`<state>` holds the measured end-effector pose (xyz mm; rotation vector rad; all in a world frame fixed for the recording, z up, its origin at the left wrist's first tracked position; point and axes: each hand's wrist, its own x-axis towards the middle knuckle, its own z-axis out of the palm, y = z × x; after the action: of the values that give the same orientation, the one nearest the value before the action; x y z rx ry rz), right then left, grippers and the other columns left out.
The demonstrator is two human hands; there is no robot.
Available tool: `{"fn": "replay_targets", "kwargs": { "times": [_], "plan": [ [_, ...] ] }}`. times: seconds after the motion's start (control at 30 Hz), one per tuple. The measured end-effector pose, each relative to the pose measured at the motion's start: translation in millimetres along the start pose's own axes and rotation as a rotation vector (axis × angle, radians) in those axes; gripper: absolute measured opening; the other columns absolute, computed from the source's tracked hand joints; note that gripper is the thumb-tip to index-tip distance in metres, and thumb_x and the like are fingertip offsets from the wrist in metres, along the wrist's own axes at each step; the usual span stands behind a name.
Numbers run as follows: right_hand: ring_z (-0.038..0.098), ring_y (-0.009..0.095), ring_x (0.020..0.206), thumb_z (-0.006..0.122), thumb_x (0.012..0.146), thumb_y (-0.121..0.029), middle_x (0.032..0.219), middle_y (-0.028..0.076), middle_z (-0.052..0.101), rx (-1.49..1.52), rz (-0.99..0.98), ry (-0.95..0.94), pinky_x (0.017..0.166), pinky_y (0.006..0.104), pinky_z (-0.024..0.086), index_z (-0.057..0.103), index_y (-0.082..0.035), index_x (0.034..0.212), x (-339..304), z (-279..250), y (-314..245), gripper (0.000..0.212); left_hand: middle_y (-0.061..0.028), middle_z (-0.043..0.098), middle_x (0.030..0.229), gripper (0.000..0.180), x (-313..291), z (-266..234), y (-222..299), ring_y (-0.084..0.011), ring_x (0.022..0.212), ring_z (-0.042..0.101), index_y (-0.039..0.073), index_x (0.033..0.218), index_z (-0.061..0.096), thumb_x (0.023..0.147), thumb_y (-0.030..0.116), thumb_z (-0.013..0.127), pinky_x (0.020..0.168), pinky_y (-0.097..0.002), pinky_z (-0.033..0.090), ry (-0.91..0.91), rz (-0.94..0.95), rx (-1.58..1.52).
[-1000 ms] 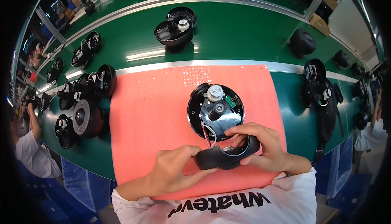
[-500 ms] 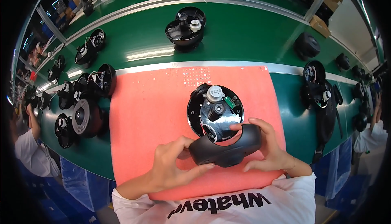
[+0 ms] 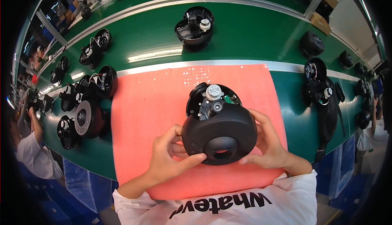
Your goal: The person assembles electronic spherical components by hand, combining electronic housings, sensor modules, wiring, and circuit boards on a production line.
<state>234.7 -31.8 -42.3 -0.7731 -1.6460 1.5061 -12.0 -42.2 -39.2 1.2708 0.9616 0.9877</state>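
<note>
Between my two hands is a round black plastic cover [image 3: 218, 133], its outer face turned up, with a raised dome and a dark opening near the lower edge. My left hand [image 3: 169, 153] grips its left rim, thumb on the front. On the right rim my right hand [image 3: 269, 145] is closed, fingers round the side. Just beyond lies an open black housing [image 3: 191, 106] on the pink mat [image 3: 139, 131], its near part hidden by the cover. It contains a silver motor [image 3: 213, 92], a dark cylindrical part [image 3: 217, 107] and a green circuit board [image 3: 232, 99].
Small screws [image 3: 197, 78] lie in rows at the mat's far edge. Open housings [image 3: 83, 88] crowd the left, with a grey-faced round unit [image 3: 83, 118]. Another open unit [image 3: 194, 29] sits on the green line ahead. A black bag [image 3: 328, 123] lies right; people work at both sides.
Both hands have tipped the cover so its domed face shows, and it now overlaps the near part of the open housing. The units on the green line ahead have shifted slightly right.
</note>
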Motion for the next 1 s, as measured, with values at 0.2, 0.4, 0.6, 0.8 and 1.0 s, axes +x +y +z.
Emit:
{"fn": "replay_targets", "kwargs": {
  "times": [0.2, 0.4, 0.6, 0.8, 1.0],
  "plan": [
    [0.042, 0.024, 0.120, 0.070, 0.078, -0.015, 0.133, 0.015, 0.035, 0.084, 0.002, -0.175, 0.097, 0.0392, 0.038, 0.008, -0.008, 0.139, 8, -4, -17, 0.088, -0.0121, 0.058, 0.100, 0.038, -4, -5, -14, -0.0144, 0.087, 0.063, -0.001, 0.107, 0.047, 0.077, 0.009, 0.067, 0.069, -0.0248, 0.055, 0.005, -0.012, -0.235],
    [0.050, 0.022, 0.113, 0.042, 0.094, -0.031, 0.125, 0.011, 0.044, 0.621, 0.298, -0.143, 0.094, 0.0378, 0.043, 0.014, -0.006, 0.140, 40, -4, -39, 0.059, -0.0069, 0.061, 0.098, 0.038, 6, -15, 5, -0.0128, 0.085, 0.063, 0.001, 0.112, 0.048, 0.087, 0.029, 0.053, 0.069, -0.0253, 0.055, -0.007, -0.379, -0.394],
    [0.050, 0.020, 0.111, 0.052, 0.089, -0.028, 0.124, 0.011, 0.044, 0.482, 0.318, -0.082, 0.087, 0.0358, 0.048, 0.016, -0.004, 0.140, 51, -6, -42, 0.066, -0.0048, 0.061, 0.094, 0.038, 13, -15, 17, -0.0116, 0.083, 0.063, 0.002, 0.112, 0.049, 0.086, 0.029, 0.056, 0.066, -0.0226, 0.053, 0.038, -0.360, -0.281],
    [0.034, 0.028, 0.125, 0.067, 0.076, -0.003, 0.140, 0.016, 0.019, 0.270, 0.124, -0.048, 0.094, 0.0416, 0.044, -0.007, -0.011, 0.140, 42, 6, -19, 0.099, -0.0058, 0.059, 0.098, 0.041, 22, 1, 22, -0.0116, 0.086, 0.061, 0.002, 0.115, 0.046, 0.084, 0.025, 0.060, 0.069, -0.0221, 0.052, 0.078, -0.334, -0.243],
    [0.037, 0.028, 0.123, 0.065, 0.076, 0.000, 0.137, 0.017, 0.022, 0.117, 0.040, 0.054, 0.092, 0.0396, 0.047, -0.007, -0.012, 0.140, 37, 11, -16, 0.097, -0.0120, 0.058, 0.101, 0.042, 25, 9, 19, -0.0138, 0.087, 0.061, -0.005, 0.113, 0.044, 0.081, 0.014, 0.065, 0.072, -0.0238, 0.052, 0.103, -0.114, -0.165]
  ]
}}
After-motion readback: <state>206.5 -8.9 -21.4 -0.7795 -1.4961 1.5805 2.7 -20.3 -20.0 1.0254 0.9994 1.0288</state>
